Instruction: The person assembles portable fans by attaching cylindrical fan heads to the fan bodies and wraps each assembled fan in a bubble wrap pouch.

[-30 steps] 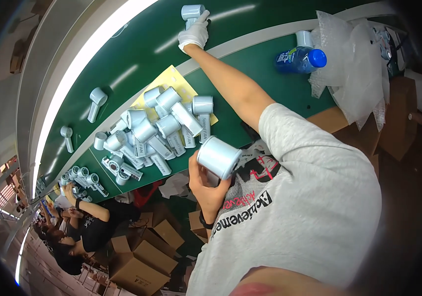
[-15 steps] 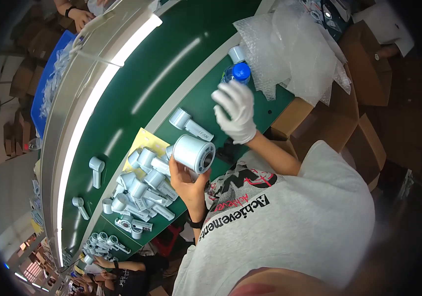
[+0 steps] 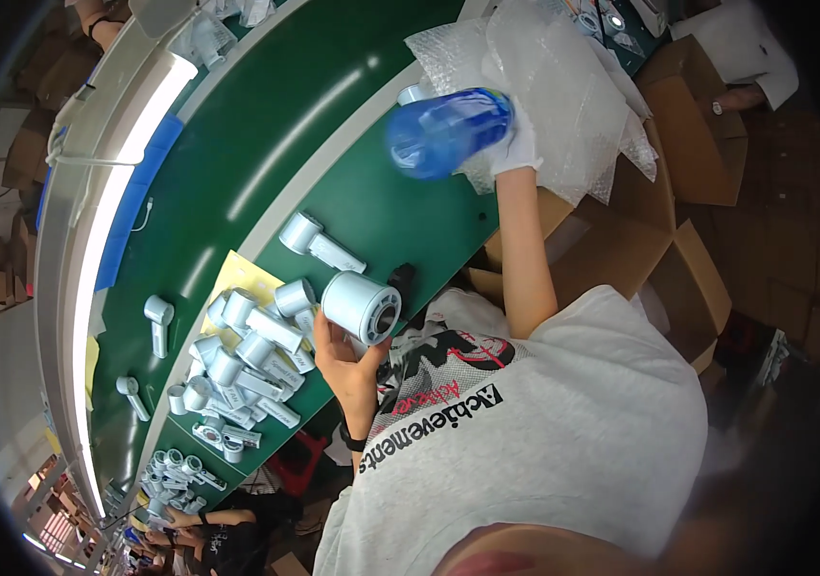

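Two hands at work over a long green desk [image 3: 371, 192]: left hand [image 3: 347, 355], bare, wrapped around a short pale-grey plastic cylinder [image 3: 360, 307] with a dark open end, held just above the desk's near edge; right hand [image 3: 515, 144], in a white glove, closed on a translucent blue plastic bottle [image 3: 448, 130] — blurred, lifted above the desk's right part. Just behind the bottle, a heap of clear bubble-wrap sheets [image 3: 563, 86] spilling over the desk's far right end. Left of the cylinder, a pile of pale-grey hammer-shaped plastic housings [image 3: 251, 360] lying partly on a yellow sheet [image 3: 232, 274]; one more such housing [image 3: 319, 240] lying apart, between pile and bottle. Near the cylinder, touching the desk's edge, a small black object [image 3: 400, 278] — too small to tell what. Beyond the desk's right end, open brown cardboard boxes [image 3: 678, 259]. Along the far side, a bright strip lamp [image 3: 103, 240] running the desk's length.
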`<state>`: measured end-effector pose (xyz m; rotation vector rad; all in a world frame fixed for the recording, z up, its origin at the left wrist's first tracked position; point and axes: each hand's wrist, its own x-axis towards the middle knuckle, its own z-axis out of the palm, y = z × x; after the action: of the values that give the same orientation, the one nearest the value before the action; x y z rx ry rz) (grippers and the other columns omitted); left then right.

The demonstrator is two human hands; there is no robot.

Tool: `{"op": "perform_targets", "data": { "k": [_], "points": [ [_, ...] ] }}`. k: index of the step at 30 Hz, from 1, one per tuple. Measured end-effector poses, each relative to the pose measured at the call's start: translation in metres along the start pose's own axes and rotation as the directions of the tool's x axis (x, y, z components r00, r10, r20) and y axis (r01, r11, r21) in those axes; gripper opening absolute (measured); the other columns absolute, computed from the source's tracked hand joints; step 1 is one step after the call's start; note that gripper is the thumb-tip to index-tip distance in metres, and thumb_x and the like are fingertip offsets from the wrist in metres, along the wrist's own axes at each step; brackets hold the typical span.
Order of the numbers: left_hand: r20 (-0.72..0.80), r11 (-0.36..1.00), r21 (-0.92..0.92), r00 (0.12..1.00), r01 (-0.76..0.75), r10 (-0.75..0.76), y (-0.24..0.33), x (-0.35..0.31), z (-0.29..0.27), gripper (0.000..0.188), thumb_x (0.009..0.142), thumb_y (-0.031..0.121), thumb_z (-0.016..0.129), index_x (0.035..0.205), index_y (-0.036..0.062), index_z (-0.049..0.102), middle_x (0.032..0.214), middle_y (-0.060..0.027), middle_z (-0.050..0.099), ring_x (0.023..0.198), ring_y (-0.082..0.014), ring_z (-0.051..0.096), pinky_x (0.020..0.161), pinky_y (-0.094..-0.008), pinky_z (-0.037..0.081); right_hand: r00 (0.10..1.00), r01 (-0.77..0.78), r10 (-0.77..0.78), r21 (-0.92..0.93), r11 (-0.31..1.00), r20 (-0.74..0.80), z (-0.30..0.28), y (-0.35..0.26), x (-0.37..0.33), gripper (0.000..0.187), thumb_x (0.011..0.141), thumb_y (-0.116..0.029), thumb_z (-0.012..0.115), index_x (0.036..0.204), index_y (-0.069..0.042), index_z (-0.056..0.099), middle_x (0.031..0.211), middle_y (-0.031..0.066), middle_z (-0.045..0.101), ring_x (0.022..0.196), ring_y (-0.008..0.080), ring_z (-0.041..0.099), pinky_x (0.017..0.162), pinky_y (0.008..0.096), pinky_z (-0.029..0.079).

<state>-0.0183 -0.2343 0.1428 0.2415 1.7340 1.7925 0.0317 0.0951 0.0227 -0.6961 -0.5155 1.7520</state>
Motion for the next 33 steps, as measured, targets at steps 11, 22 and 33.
{"op": "perform_targets", "data": {
  "k": [11, 22, 33],
  "points": [
    [0.226, 0.945, 0.266, 0.965, -0.193, 0.133, 0.009, -0.016, -0.011, 0.056, 0.055, -0.002, 0.061, 0.110, -0.0020, 0.052, 0.105, -0.0116, 0.057, 0.098, -0.0218, 0.055, 0.086, -0.0302, 0.041, 0.621, 0.728, -0.322, -0.374, 0.575, 0.714, 0.061, 0.025, -0.062, 0.049, 0.071, 0.004, 0.068, 0.115, -0.002, 0.048, 0.098, 0.0122, 0.062, 0.088, 0.0189, 0.060, 0.077, 0.0287, 0.050],
    [0.206, 0.946, 0.217, 0.959, -0.240, 0.196, 0.002, -0.052, -0.015, 0.052, 0.050, 0.004, 0.064, 0.101, -0.0051, 0.056, 0.096, -0.0154, 0.060, 0.090, -0.0242, 0.059, 0.082, -0.0304, 0.043, -0.240, 0.453, 0.497, -0.357, 0.817, 0.834, 0.094, -0.076, -0.186, 0.063, 0.058, -0.021, 0.081, 0.113, -0.005, 0.055, 0.121, 0.0172, 0.048, 0.103, 0.0276, 0.053, 0.087, 0.0389, 0.045],
    [0.180, 0.971, 0.109, 0.965, -0.213, 0.192, -0.005, -0.062, -0.003, 0.053, 0.051, 0.008, 0.067, 0.101, -0.0057, 0.057, 0.094, -0.0155, 0.059, 0.086, -0.0238, 0.058, 0.078, -0.0279, 0.043, -0.020, 0.276, 0.585, -0.558, 0.783, 0.811, 0.070, -0.090, -0.210, 0.048, 0.053, -0.017, 0.084, 0.094, -0.004, 0.063, 0.113, 0.0183, 0.051, 0.096, 0.0304, 0.056, 0.078, 0.0357, 0.048]
  ]
}}
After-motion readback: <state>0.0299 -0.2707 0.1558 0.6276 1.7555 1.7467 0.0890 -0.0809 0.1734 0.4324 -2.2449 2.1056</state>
